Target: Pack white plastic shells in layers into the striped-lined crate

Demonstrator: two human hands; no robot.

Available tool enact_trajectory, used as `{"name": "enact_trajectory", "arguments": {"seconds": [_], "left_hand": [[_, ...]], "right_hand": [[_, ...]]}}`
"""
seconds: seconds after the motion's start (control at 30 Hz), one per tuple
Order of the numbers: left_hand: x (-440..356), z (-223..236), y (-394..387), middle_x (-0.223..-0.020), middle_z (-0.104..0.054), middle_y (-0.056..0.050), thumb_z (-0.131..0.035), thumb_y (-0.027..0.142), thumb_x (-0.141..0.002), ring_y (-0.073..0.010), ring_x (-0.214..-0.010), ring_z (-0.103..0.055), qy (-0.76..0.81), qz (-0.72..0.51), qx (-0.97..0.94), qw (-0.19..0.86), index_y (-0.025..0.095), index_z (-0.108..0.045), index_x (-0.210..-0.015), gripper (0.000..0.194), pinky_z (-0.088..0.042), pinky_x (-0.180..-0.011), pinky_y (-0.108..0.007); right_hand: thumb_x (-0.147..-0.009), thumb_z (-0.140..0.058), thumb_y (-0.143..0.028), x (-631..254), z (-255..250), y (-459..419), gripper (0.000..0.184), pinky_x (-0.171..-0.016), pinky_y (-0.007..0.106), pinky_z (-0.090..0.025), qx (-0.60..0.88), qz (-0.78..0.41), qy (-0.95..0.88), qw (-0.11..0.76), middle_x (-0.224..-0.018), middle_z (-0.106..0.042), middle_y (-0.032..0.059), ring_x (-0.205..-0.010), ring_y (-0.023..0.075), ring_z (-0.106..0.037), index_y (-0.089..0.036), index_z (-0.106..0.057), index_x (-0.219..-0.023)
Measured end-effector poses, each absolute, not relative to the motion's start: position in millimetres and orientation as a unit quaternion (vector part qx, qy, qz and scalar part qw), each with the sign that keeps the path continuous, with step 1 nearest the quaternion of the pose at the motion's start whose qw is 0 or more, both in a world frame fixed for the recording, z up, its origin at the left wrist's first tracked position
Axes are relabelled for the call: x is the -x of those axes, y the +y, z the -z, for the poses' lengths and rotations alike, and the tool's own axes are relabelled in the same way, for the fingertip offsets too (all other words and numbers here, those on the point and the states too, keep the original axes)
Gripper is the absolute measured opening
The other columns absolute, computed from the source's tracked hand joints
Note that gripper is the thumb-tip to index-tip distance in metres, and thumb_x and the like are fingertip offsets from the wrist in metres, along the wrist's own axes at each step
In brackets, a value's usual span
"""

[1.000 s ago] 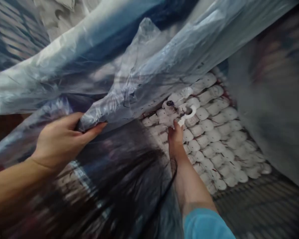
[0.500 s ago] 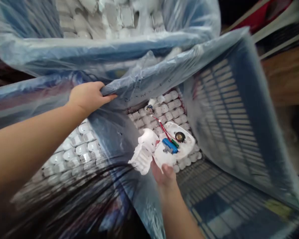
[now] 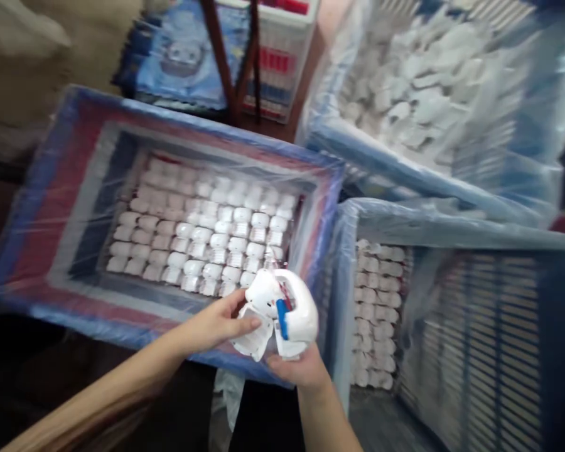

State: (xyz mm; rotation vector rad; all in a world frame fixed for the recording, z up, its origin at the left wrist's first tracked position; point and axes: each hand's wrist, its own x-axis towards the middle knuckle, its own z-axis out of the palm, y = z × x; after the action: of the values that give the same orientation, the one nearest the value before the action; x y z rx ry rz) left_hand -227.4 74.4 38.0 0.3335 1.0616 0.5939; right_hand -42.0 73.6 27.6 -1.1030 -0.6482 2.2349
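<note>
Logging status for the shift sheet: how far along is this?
Looks done: tight rows of white units in the left crate, and a narrower block in the lower-right crate.
In hand: white shell pieces, between left hand and right hand, blue part exposed.
Left: those pieces aren't closed up. Loose white pieces, upper right, may be stock or scrap; can't tell. No total visible.

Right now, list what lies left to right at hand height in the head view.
Left end of the blue-and-red bin, left hand, opened white plastic casing, rows of white rounded parts, blue slatted crate wall.
</note>
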Motion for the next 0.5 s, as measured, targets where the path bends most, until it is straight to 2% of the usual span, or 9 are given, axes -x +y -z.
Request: {"name": "enact_trajectory", "arguments": {"seconds": [0.1, 0.2, 0.27, 0.37, 0.5], "left_hand": [[273.9, -15.3, 46.3, -0.1, -0.066, -0.007, -0.077, 0.034, -0.066, -0.0181, -0.082, -0.063, 0.508, -0.321, -0.061, 0.797, 0.017, -0.056, -0.113, 0.055, -0.048, -0.073, -0.027], [326.0, 24.4, 50.5, -0.097, -0.066, -0.007, -0.078, 0.035, -0.065, -0.0179, -0.082, -0.063, 0.557, -0.36, -0.057, 0.746, 0.014, -0.055, -0.11, 0.055, -0.048, -0.078, -0.028], [365.7, 58.2, 63.2, -0.098, -0.066, -0.009, -0.075, 0.037, -0.066, -0.0187, -0.083, -0.063, 0.629, -0.38, -0.088, 0.673, 0.012, -0.054, -0.109, 0.054, -0.049, -0.079, -0.029], [424.2, 110.4, 93.5, -0.093, -0.066, -0.011, -0.076, 0.029, -0.065, -0.0203, -0.08, -0.062, 0.769, -0.333, -0.139, 0.527, 0.01, -0.053, -0.103, 0.049, -0.049, -0.074, -0.029], [472.7, 167.0, 147.9, -0.099, -0.065, -0.01, -0.068, 0.026, -0.075, -0.0178, -0.083, -0.061, 0.799, -0.346, -0.173, 0.461, 0.011, -0.053, -0.107, 0.039, -0.048, -0.075, -0.027]], "right_hand": [[-0.051, -0.084, -0.024, 97.8, -15.1, 66.4, 0.08, -0.082, 0.038, -0.053, 0.392, -0.858, -0.247, 0.221, -0.109, -0.065, 0.0046, -0.094, 0.0242, -0.065, -0.029, -0.051, -0.123], [-0.052, -0.084, -0.031, 139.1, 13.2, 74.3, 0.075, -0.091, 0.037, -0.049, 0.453, -0.823, -0.236, 0.249, -0.113, -0.063, 0.0034, -0.101, 0.0214, -0.062, -0.028, -0.05, -0.118], [-0.058, -0.081, -0.038, 162.8, 39.4, 92.3, 0.068, -0.094, 0.036, -0.046, 0.546, -0.751, -0.261, 0.266, -0.114, -0.062, 0.0046, -0.102, 0.0195, -0.061, -0.025, -0.048, -0.115], [-0.065, -0.073, -0.048, 204.3, 84.8, 131.3, 0.063, -0.096, 0.037, -0.043, 0.67, -0.606, -0.362, 0.23, -0.115, -0.06, 0.0115, -0.103, 0.0211, -0.059, -0.017, -0.045, -0.113], [-0.074, -0.065, -0.049, 275.5, 147.4, 179.4, 0.063, -0.1, 0.039, -0.038, 0.751, -0.452, -0.45, 0.169, -0.122, -0.051, 0.0213, -0.115, 0.0273, -0.049, -0.008, -0.046, -0.117]]}}
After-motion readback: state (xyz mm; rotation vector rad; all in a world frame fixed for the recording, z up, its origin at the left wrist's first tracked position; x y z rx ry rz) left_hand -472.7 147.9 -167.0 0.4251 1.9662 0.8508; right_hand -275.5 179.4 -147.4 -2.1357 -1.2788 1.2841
